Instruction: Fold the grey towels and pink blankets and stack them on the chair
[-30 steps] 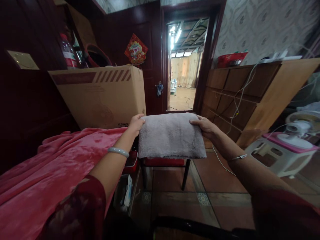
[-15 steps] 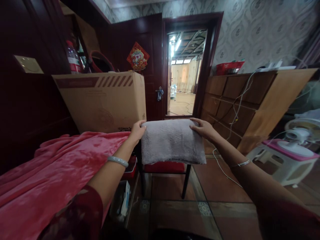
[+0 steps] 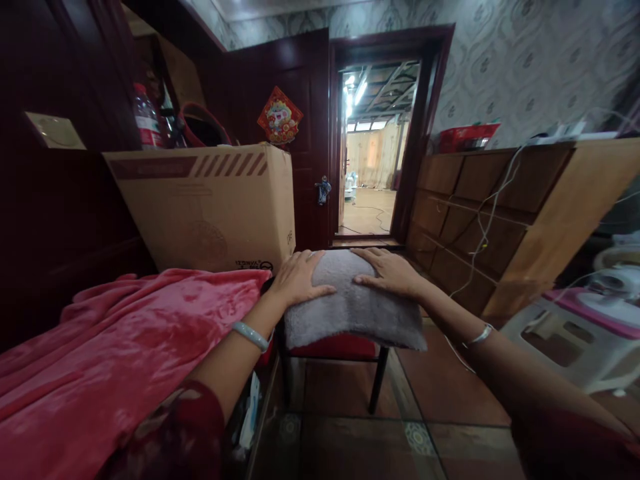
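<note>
A grey plush cloth [image 3: 350, 313] hangs draped over the back of a chair, with the chair's red seat [image 3: 333, 348] showing beneath its lower edge. My left hand [image 3: 301, 279] lies flat on the cloth's upper left part, fingers stretched and thumb pointing inward. On the upper right part rests my right hand [image 3: 391, 271], also flat with its fingers spread. Both palms press the cloth against the chair back, which the cloth hides. The cloth's bottom edge curves and its right corner sticks out.
A pink plush blanket [image 3: 165, 333] covers a surface on the left, in front of a large cardboard box [image 3: 210, 207]. Wooden drawers [image 3: 480, 200] with hanging white cables stand at the right. A fan [image 3: 620, 280] sits on a white-and-pink stool [image 3: 570, 347]. Ahead is an open doorway [image 3: 373, 160].
My hands have gone from pinching the cloth's top corners to lying flat on it, closer together. The cloth now curves over the chair back.
</note>
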The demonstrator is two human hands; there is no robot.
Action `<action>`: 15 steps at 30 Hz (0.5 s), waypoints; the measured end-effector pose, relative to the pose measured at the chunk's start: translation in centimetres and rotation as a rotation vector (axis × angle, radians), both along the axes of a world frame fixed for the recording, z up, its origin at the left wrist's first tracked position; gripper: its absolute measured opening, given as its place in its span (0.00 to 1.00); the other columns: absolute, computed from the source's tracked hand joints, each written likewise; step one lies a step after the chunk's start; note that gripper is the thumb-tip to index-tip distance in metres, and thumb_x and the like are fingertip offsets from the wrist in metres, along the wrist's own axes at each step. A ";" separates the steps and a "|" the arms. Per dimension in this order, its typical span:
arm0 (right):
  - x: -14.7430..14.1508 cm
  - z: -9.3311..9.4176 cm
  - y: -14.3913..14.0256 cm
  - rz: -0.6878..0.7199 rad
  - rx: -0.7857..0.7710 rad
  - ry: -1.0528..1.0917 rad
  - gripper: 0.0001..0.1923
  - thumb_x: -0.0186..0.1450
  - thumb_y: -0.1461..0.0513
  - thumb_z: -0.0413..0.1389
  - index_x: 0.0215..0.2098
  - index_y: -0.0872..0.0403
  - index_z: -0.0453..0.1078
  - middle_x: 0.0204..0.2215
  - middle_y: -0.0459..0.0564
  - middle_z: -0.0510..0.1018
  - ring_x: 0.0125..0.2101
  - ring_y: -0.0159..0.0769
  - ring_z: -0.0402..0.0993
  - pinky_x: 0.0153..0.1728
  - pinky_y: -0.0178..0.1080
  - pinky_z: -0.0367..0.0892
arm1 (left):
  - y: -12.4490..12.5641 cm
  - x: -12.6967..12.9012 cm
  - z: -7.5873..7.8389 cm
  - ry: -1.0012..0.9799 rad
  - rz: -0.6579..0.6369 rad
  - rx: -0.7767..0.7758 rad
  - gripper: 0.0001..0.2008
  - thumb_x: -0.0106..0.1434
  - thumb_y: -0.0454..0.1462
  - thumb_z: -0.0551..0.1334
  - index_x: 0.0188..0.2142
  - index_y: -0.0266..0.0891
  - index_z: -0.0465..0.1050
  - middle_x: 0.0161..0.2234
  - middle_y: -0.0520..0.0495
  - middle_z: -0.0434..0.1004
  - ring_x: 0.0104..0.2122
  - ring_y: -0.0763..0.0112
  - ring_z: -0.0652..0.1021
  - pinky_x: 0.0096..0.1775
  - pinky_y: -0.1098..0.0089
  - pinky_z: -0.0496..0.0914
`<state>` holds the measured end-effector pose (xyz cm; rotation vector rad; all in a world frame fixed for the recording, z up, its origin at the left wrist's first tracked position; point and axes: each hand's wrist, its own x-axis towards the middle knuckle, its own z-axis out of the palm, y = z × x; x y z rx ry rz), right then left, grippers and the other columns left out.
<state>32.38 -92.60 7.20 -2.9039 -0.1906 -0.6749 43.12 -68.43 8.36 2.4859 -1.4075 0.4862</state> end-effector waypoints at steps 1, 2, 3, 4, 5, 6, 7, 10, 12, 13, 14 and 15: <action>0.1 -0.2 -0.3 0.007 0.012 0.004 0.45 0.63 0.34 0.50 0.69 0.49 0.59 0.60 0.61 0.71 0.56 0.58 0.69 0.55 0.56 0.65 | 0.1 0.4 -0.2 0.008 -0.007 -0.007 0.45 0.57 0.60 0.65 0.68 0.42 0.59 0.59 0.36 0.69 0.58 0.46 0.69 0.59 0.50 0.62; 0.1 -0.3 -0.5 0.014 0.015 -0.005 0.45 0.63 0.34 0.51 0.70 0.48 0.59 0.60 0.60 0.71 0.56 0.58 0.70 0.55 0.55 0.65 | 0.1 0.6 -0.4 0.002 -0.011 -0.021 0.45 0.57 0.60 0.65 0.67 0.42 0.59 0.58 0.36 0.70 0.57 0.46 0.70 0.58 0.51 0.63; 0.1 -0.4 -0.6 0.020 0.014 -0.020 0.45 0.62 0.34 0.52 0.70 0.47 0.59 0.60 0.60 0.71 0.56 0.58 0.70 0.55 0.55 0.65 | 0.2 0.8 -0.5 -0.007 -0.012 -0.033 0.46 0.56 0.60 0.65 0.67 0.42 0.59 0.57 0.36 0.70 0.57 0.46 0.70 0.58 0.51 0.63; 0.0 -0.5 -0.6 0.023 0.010 -0.033 0.46 0.62 0.34 0.53 0.70 0.48 0.58 0.60 0.60 0.71 0.55 0.58 0.70 0.54 0.55 0.65 | 0.3 0.9 -0.7 -0.018 -0.012 -0.041 0.46 0.56 0.60 0.65 0.67 0.42 0.59 0.57 0.37 0.70 0.56 0.46 0.70 0.58 0.51 0.63; 0.0 -0.5 -0.6 0.019 0.006 -0.043 0.46 0.62 0.34 0.53 0.70 0.48 0.58 0.60 0.61 0.71 0.55 0.59 0.70 0.54 0.55 0.65 | 0.3 0.9 -0.7 -0.027 -0.012 -0.045 0.47 0.55 0.60 0.66 0.68 0.42 0.59 0.57 0.37 0.70 0.56 0.46 0.70 0.58 0.51 0.63; -0.1 -0.5 -0.5 0.012 0.001 -0.048 0.47 0.62 0.34 0.53 0.70 0.49 0.58 0.60 0.61 0.71 0.55 0.59 0.70 0.54 0.56 0.66 | 0.3 0.9 -0.8 -0.034 -0.010 -0.046 0.47 0.55 0.61 0.66 0.68 0.42 0.59 0.57 0.37 0.70 0.56 0.46 0.70 0.58 0.51 0.63; -0.1 -0.6 -0.4 0.004 -0.004 -0.049 0.47 0.62 0.35 0.53 0.70 0.49 0.58 0.60 0.62 0.71 0.55 0.60 0.70 0.53 0.56 0.66 | 0.3 0.9 -0.8 -0.038 -0.007 -0.043 0.47 0.55 0.61 0.65 0.68 0.42 0.59 0.57 0.37 0.70 0.56 0.46 0.70 0.58 0.52 0.63; 0.0 -0.6 -0.2 -0.005 -0.020 -0.046 0.45 0.62 0.35 0.53 0.69 0.49 0.59 0.59 0.61 0.72 0.54 0.59 0.71 0.52 0.55 0.67 | 0.1 0.8 -0.7 -0.027 -0.006 -0.025 0.47 0.56 0.61 0.65 0.67 0.42 0.58 0.58 0.36 0.69 0.57 0.47 0.70 0.58 0.52 0.64; -0.1 -0.8 -0.2 0.005 -0.023 -0.049 0.44 0.62 0.35 0.52 0.69 0.48 0.60 0.59 0.60 0.72 0.54 0.59 0.71 0.52 0.55 0.67 | 0.1 0.5 -0.7 -0.013 -0.003 -0.010 0.47 0.56 0.62 0.65 0.68 0.42 0.57 0.62 0.35 0.66 0.60 0.46 0.67 0.60 0.50 0.61; -0.1 -0.9 -0.3 0.012 -0.019 -0.052 0.44 0.62 0.35 0.52 0.69 0.48 0.60 0.60 0.60 0.71 0.55 0.59 0.71 0.52 0.56 0.68 | 0.4 0.2 -0.9 -0.008 0.009 -0.006 0.48 0.56 0.61 0.64 0.69 0.42 0.56 0.65 0.34 0.62 0.63 0.45 0.65 0.62 0.48 0.59; -0.2 -1.0 -0.3 0.016 -0.013 -0.054 0.45 0.61 0.35 0.52 0.68 0.48 0.61 0.61 0.60 0.71 0.55 0.59 0.71 0.52 0.56 0.68 | 0.8 -0.2 -1.1 -0.005 0.029 -0.008 0.48 0.57 0.61 0.64 0.70 0.42 0.54 0.68 0.33 0.57 0.66 0.44 0.60 0.64 0.47 0.56; -0.2 -1.1 -0.5 0.020 -0.005 -0.053 0.45 0.61 0.34 0.52 0.68 0.47 0.61 0.61 0.60 0.71 0.55 0.60 0.71 0.51 0.57 0.68 | 1.5 -0.6 -1.6 -0.005 0.057 -0.017 0.48 0.59 0.60 0.64 0.71 0.42 0.52 0.71 0.33 0.51 0.69 0.43 0.56 0.66 0.45 0.52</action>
